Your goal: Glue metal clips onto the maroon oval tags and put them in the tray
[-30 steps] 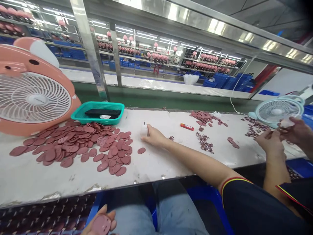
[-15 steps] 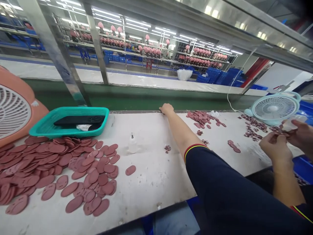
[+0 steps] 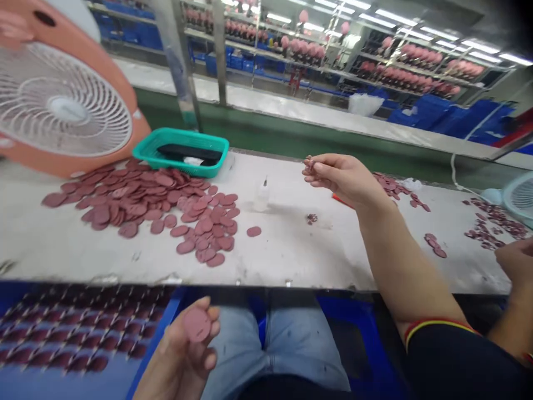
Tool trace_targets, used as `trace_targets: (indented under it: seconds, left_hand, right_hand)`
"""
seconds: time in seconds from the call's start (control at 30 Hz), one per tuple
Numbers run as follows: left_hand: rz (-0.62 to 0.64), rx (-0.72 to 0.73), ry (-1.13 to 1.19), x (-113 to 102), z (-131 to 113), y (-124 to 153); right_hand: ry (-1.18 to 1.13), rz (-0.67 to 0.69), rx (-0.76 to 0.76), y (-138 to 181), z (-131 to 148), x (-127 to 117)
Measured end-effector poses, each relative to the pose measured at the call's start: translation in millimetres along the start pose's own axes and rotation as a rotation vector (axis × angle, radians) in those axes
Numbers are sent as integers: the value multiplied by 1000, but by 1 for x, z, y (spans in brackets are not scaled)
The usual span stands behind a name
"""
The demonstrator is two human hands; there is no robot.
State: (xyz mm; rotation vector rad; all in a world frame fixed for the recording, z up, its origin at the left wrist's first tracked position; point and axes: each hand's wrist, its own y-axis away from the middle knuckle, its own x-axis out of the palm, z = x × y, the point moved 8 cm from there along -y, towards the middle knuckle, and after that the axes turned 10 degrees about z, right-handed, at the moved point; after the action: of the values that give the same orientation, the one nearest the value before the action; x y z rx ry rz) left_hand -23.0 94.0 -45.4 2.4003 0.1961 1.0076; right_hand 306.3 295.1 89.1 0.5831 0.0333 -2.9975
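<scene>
My left hand (image 3: 187,347) is low over my lap, fingers curled round a dusty-pink oval disc (image 3: 197,324). My right hand (image 3: 339,176) hovers above the white worktable (image 3: 291,255), fingertips pinched on a small dark piece (image 3: 308,163). A big pile of the same pink oval discs (image 3: 145,203) lies on the table to the left. A small white squeeze bottle (image 3: 262,194) stands between the pile and my right hand. A tiny cluster of small pieces (image 3: 311,218) lies just below that hand.
A pink desk fan (image 3: 62,105) and a teal basket (image 3: 181,151) holding a black phone stand at the back left. A blue bin (image 3: 62,339) full of discs sits below the table. Another person's hand (image 3: 516,261) works at the right by scattered discs (image 3: 491,228) and a pale-blue fan (image 3: 518,197).
My right hand drew back from the table's far edge and now hangs in the air with a small piece pinched. My left hand, holding the disc, is back in view. The view tilted down.
</scene>
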Motion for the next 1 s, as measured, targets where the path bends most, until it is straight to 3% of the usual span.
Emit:
trace_targets:
  seconds: [0.07,0.13,0.23,0.3,0.53,0.83,1.0]
  left_hand:
    - [29,-19,-7,14,4,11]
    - [46,-45,-29,18,8,20]
    - [96,-68,-53,20,12,30]
    - [150,-71,-66,22,13,35]
    - [191,-70,-129,29,10,44]
    - [257,-138,-81,25,16,37]
    - [175,-150,-69,21,16,39]
  right_hand:
    - [-233,194,-154,47,22,51]
    - [-354,385,-194,93,36,104]
    - [-382,507,-207,142,47,161]
    - [-301,520,-265,159,52,180]
    - [-83,475,-412,169,60,187]
    - [-6,517,-530,170,71,189]
    - [34,550,-568,169,73,191]
